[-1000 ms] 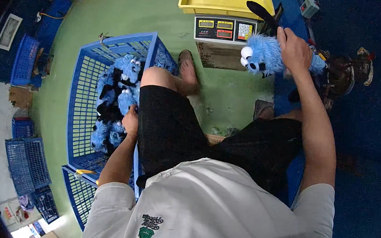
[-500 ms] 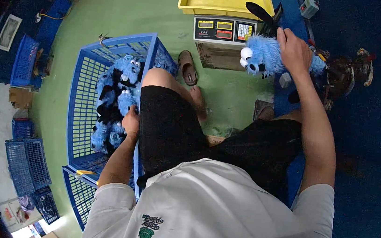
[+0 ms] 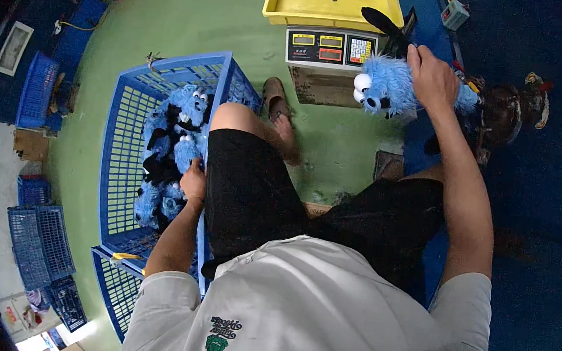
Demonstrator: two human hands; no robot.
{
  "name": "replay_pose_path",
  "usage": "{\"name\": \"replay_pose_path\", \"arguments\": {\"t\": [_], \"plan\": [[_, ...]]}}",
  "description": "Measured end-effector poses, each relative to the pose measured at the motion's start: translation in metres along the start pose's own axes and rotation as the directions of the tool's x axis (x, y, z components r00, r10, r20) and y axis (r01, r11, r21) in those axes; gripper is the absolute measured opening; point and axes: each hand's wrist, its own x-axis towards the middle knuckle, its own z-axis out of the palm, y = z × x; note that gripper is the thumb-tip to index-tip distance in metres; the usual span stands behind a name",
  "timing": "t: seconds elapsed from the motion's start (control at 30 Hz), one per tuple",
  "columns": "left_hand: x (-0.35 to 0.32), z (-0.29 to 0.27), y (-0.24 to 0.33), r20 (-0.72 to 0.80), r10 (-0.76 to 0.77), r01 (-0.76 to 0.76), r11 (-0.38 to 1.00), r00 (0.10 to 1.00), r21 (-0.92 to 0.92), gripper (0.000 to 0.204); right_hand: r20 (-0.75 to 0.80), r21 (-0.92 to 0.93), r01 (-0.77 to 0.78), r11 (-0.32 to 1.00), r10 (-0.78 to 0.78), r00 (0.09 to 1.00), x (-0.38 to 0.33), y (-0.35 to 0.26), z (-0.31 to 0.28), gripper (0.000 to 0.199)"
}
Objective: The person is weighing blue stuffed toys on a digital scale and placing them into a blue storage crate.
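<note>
My right hand (image 3: 435, 79) is closed round the body of a shaggy blue plush toy (image 3: 390, 85) with bulging white eyes and black limbs. It holds the toy sideways, face to the left, beside a dark brown machine (image 3: 507, 117) at the right. Part of the toy's far end meets the machine, and I cannot see how they touch. Low on the left, my left hand (image 3: 194, 181) reaches into a blue lattice crate (image 3: 119, 157). Its fingers are curled at the lower end of another blue plush toy (image 3: 186, 151); the fingertips are partly hidden. Several similar toys lie heaped around it.
A digital scale (image 3: 330, 48) carrying a yellow tray (image 3: 331, 19) stands ahead on the green floor. My left foot (image 3: 285, 138) is by a brown slipper (image 3: 275, 95). Blue baskets (image 3: 41, 245) line the left wall, and a grey-green box (image 3: 455, 14) sits at the far right.
My left foot has moved forward onto the brown slipper. Both hands and the toy in my right hand stay almost where they were.
</note>
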Motion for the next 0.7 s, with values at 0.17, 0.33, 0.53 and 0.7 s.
{"name": "replay_pose_path", "arguments": {"t": [0.17, 0.33, 0.53, 0.7], "plan": [[0.0010, 0.0004, -0.0027, 0.039, -0.033, 0.033, 0.999, 0.999, 0.004, 0.032, -0.016, 0.002, 0.008, 1.000, -0.008, 1.000, -0.0002, 0.0003, 0.0015, 0.043], [0.0005, -0.0018, 0.0017, 0.035, -0.035, 0.035, 0.999, 0.999, 0.012, 0.030, -0.071, 0.013, 0.031, 0.999, -0.030, 0.997, -0.0006, 0.0016, 0.0060, 0.042], [0.0020, -0.0034, 0.0014, 0.052, -0.047, 0.046, 0.999, 0.998, 0.013, 0.031, -0.034, -0.006, 0.023, 1.000, -0.023, 0.999, -0.0010, -0.0011, -0.0004, 0.041], [0.0014, -0.0017, 0.0003, 0.066, -0.049, 0.049, 0.999, 0.997, 0.009, 0.032, -0.036, -0.002, 0.025, 1.000, -0.026, 0.999, -0.0027, -0.0026, -0.0030, 0.041]]}}
